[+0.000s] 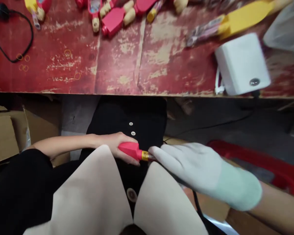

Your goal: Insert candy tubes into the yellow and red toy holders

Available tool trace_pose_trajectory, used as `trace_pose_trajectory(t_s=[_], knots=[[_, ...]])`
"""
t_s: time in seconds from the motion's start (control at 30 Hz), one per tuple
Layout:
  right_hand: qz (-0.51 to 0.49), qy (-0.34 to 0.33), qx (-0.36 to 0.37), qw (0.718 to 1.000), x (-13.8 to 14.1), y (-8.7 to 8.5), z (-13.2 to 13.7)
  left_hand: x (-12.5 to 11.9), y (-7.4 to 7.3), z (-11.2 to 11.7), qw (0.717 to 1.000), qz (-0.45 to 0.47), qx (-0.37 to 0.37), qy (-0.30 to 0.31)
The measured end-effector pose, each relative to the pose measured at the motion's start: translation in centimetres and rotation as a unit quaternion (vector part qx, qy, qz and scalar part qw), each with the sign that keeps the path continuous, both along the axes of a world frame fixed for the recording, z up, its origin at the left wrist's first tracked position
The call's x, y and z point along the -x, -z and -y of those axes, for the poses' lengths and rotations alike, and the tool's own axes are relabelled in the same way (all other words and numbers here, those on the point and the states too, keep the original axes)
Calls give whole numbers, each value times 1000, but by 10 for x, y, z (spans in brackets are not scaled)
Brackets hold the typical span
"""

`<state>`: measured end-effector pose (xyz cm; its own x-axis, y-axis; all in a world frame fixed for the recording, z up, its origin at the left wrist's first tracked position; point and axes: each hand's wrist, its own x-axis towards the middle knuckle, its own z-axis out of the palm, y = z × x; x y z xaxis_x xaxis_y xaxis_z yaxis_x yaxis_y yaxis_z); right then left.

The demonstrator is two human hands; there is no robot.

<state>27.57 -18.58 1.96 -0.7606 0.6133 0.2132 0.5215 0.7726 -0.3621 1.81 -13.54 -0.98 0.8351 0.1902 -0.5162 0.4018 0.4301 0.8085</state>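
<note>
Over my lap, below the table's edge, my left hand (115, 146) is wrapped round a pinkish-red plastic handle-shaped piece (130, 150). From its narrow neck a slim tube with a yellow band (145, 155) points to the right. My right hand (191, 163), in a white glove with a pale green cuff, is closed on the far part of that tube. The gloved fingers hide the tube's end, so I cannot tell its full length. Both hands are level with each other and a short way apart.
The worn red table (117, 71) carries several pink pieces (113, 21), a yellow piece with a tube (247, 19), rubber bands (68, 52) and a black cable (30, 39). A white box-shaped device (243, 65) stands near its front edge. Cardboard boxes (3, 138) sit at left.
</note>
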Motion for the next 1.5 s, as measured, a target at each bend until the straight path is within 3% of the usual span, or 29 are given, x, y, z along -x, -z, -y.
trace_pose_trajectory(t_s=[0.1, 0.2, 0.27, 0.37, 0.43, 0.53, 0.57, 0.63, 0.73, 0.8, 0.9, 0.97, 1.0, 1.03, 1.1, 1.2, 1.27, 1.33, 1.4, 1.5], knots=[[-6, 17, 15, 1000, 3, 3, 23, -4, 1, 9, 999, -4, -20, 25], [-28, 69, 127, 989, 7, 8, 34, -9, -1, 11, 986, -34, -149, 62], [-46, 146, 256, 954, 9, 15, 33, -13, 0, 7, 958, -57, -263, 101], [-62, 230, 430, 871, 11, 29, 24, -16, 5, -4, 899, -92, -406, 138], [-80, 260, 427, 862, 11, 36, 21, -16, 9, -13, 885, -110, -429, 144], [-85, 281, 325, 899, 15, 39, 20, -14, 13, -22, 893, -92, -417, 141], [-84, 286, 320, 899, 18, 38, 19, -13, 14, -24, 885, -79, -435, 145], [-88, 289, 374, 877, 26, 37, 10, -8, 17, -30, 843, -64, -510, 159], [-135, 272, 471, 828, 31, 41, -28, 14, 19, -58, 761, -120, -622, 140], [-177, 284, 451, 827, 26, 49, -70, 45, 16, -94, 711, -227, -663, 63], [-179, 378, 262, 870, 13, 65, -155, 105, 4, -162, 615, -417, -660, -106], [-129, 426, 137, 885, 7, 73, -217, 132, -2, -203, 561, -468, -658, -180], [-98, 442, 99, 886, 8, 75, -248, 137, -3, -221, 549, -459, -667, -205], [-66, 454, 74, 886, 10, 77, -276, 133, -1, -236, 551, -430, -680, -223], [-9, 470, 39, 882, 18, 77, -323, 105, 9, -261, 584, -336, -697, -243], [52, 484, 24, 873, 30, 78, -364, 27, 34, -293, 647, -233, -695, -209], [75, 481, 20, 873, 32, 83, -371, -23, 48, -314, 656, -245, -696, -159], [85, 444, -2, 892, 29, 91, -367, -58, 57, -331, 656, -280, -690, -122], [95, 381, -25, 919, 26, 98, -360, -71, 60, -341, 667, -295, -674, -117], [120, 305, -33, 944, 25, 105, -357, -58, 60, -338, 690, -271, -656, -143]])
